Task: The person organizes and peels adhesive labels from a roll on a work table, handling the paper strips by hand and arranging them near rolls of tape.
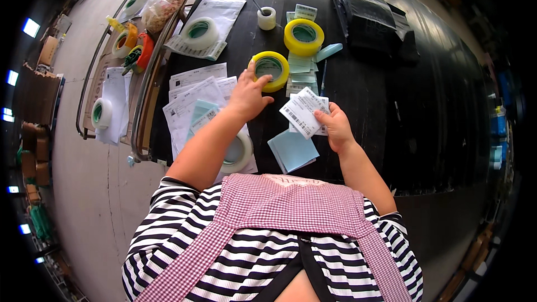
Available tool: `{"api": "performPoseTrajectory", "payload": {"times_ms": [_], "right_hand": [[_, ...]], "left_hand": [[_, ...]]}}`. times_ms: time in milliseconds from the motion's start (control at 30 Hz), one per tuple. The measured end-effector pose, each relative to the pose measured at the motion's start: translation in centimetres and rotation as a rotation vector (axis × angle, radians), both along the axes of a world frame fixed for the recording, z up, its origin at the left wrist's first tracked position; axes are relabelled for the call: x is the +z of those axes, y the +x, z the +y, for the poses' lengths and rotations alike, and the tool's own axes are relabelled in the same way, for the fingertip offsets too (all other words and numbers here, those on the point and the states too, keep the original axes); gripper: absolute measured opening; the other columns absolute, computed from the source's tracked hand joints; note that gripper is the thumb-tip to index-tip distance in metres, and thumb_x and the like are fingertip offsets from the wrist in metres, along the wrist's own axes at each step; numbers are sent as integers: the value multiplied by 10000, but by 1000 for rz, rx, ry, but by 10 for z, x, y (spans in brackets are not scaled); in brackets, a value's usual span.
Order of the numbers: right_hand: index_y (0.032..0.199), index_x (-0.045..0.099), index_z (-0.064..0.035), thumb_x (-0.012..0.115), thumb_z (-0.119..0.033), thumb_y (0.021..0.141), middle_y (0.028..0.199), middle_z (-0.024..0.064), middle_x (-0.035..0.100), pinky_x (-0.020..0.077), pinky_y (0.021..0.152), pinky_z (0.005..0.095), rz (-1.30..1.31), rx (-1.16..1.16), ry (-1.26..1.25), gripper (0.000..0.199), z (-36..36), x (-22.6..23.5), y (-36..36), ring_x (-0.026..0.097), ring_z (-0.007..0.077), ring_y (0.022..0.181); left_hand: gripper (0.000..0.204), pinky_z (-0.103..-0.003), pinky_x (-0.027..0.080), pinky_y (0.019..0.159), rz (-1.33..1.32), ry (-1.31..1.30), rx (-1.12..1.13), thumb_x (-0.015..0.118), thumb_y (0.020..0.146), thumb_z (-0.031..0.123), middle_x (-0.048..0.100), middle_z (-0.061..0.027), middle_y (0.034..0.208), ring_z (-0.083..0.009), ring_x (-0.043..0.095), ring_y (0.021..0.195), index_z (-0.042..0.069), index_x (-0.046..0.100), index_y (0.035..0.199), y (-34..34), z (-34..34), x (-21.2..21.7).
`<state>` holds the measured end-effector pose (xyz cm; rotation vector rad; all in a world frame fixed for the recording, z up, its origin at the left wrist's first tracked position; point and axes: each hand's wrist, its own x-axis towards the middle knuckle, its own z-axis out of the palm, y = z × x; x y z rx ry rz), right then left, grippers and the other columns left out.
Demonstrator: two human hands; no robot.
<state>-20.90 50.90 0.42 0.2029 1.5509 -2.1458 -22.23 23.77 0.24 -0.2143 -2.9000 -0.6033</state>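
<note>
My left hand (247, 96) reaches forward and its fingers rest on a yellow tape roll (271, 69) on the black table (380, 106). My right hand (335, 126) grips a small stack of white barcode labels (302, 112) held above the table. A second yellow tape roll (304, 37) stands just beyond, with pale green slips (302, 67) between the rolls. Light blue sheets (293, 150) lie under my right hand. A clear tape roll (238, 153) sits below my left forearm.
White printed papers (193, 100) spread at my left. A clear tape roll (200, 32) rests on a white mailer. Black bags (373, 22) are piled at the far right. A cart (120, 78) at left carries tape rolls and papers. Cardboard boxes (33, 151) line the floor's edge.
</note>
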Motion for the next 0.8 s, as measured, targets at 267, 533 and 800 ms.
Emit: {"api": "performPoseTrajectory", "payload": {"times_ms": [267, 533, 800], "right_hand": [[1125, 566, -13, 595, -48, 920, 1038, 100, 665, 518, 827, 324, -43, -2, 74, 210, -4, -5, -8, 645, 169, 900], [1114, 589, -10, 591, -20, 906, 1051, 94, 671, 506, 870, 336, -7, -79, -87, 208, -4, 0, -36, 646, 183, 933], [1220, 496, 33, 599, -46, 917, 1114, 134, 635, 510, 910, 357, 65, -121, 9, 330, -41, 14, -83, 640, 206, 1004]], "left_hand": [[400, -444, 458, 979, -1, 174, 70, 756, 735, 142, 295, -256, 1500, -432, 540, 1159, 170, 642, 1118, -4, 5, -23], [336, -447, 474, 955, -71, 392, 181, 691, 815, 130, 337, -231, 1478, -416, 565, 1135, 140, 622, 1143, -9, -10, -16], [335, -295, 516, 835, -368, 1144, 185, 631, 939, 159, 565, -84, 1267, -172, 615, 1009, 94, 536, 1253, -23, -56, -15]]}}
